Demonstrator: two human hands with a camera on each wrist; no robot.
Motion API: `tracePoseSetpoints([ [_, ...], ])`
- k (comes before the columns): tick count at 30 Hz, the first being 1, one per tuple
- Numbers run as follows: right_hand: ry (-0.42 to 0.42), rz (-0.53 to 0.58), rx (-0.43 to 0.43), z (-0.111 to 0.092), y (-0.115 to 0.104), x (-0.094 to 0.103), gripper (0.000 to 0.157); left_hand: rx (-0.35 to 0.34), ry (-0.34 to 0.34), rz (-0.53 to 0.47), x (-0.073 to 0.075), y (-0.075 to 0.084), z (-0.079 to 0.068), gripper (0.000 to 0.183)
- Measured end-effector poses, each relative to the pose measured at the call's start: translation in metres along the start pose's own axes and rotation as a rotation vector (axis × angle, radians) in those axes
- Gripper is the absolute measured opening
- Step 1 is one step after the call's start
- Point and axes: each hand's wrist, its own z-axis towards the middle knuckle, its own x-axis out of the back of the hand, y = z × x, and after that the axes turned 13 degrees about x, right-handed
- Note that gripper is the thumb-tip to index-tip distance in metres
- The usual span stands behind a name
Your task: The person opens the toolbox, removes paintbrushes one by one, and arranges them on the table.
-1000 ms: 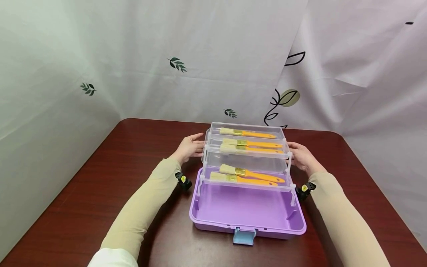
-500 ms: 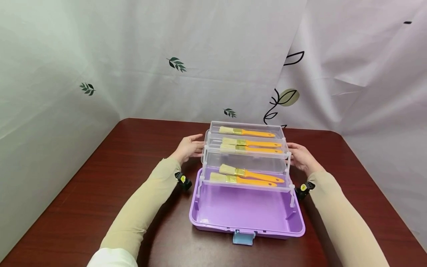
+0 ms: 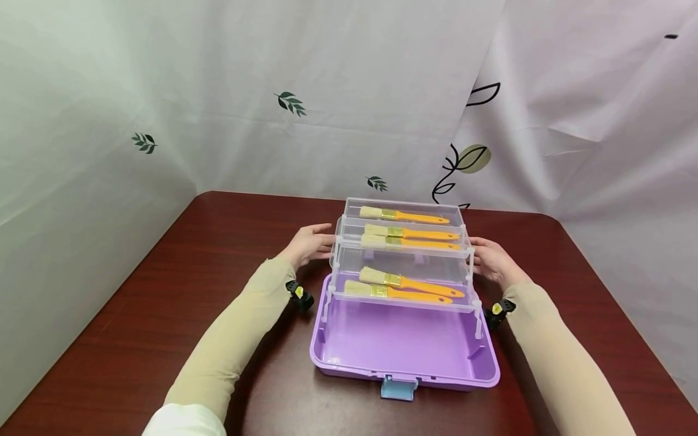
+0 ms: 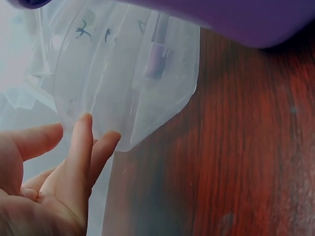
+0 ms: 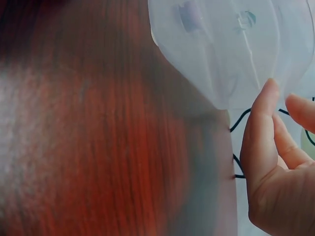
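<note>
The left hand (image 3: 308,247) reaches forward with its fingers straight and thumb apart, gripping nothing; the right hand (image 3: 493,259) mirrors it, fingers also extended. Between the two hands hangs the clear lid (image 4: 113,83) of a purple box (image 3: 400,339), its left edge at the left fingertips and its right edge at the right fingertips. Whether the fingertips actually touch the lid is hard to tell in the wrist views. The box body lies between the forearms, nearer the person than either hand, with its blue latch (image 3: 399,387) hanging down at the front

Three raised clear trays stand between the hands, in front of the lid and partly covering it: the top tray (image 3: 403,203) beyond the left hand and to its right, the middle tray (image 3: 403,250) directly across from it, and the bottom tray (image 3: 403,305) closer to the person. The top one holds a single brush (image 3: 420,217); the other two hold a pair each. White struts (image 3: 471,266) beside the right fingertips join the trays. Below both hands is the dark red table (image 3: 245,236), and beyond them a pale curtain (image 3: 245,60) with leaf prints
</note>
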Motion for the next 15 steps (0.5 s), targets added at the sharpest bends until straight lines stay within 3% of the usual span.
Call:
tracePoseSetpoints([
  [15,-0.048,0.081,-0.016,-0.0057,-0.0009,0.0030,0.015,0.032,-0.063,-0.028,0.0057,-0.0035,-0.0025,0.061],
])
